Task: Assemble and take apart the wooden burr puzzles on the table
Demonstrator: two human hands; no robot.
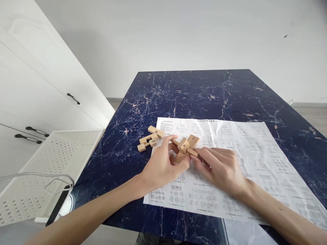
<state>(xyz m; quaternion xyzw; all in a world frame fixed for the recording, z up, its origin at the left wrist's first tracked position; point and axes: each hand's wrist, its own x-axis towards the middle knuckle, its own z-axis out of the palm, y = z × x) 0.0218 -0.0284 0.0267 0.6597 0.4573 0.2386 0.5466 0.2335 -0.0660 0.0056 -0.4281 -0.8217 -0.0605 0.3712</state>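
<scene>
My left hand is closed around wooden puzzle pieces held just over the printed sheet. A notched block marked 2 crosses a longer block marked 1, and the two look fitted together. From the right, my right hand pinches the narrow end of the block marked 2 between thumb and fingers. Left of my left hand, on the table, lie several loose notched blocks, one marked 3. Fingers hide part of the joint.
The dark blue marbled table carries the creased instruction sheet with small diagrams. A white perforated basket with a cable stands at the left, beside white cabinets with black handles. A pale wall is behind the table.
</scene>
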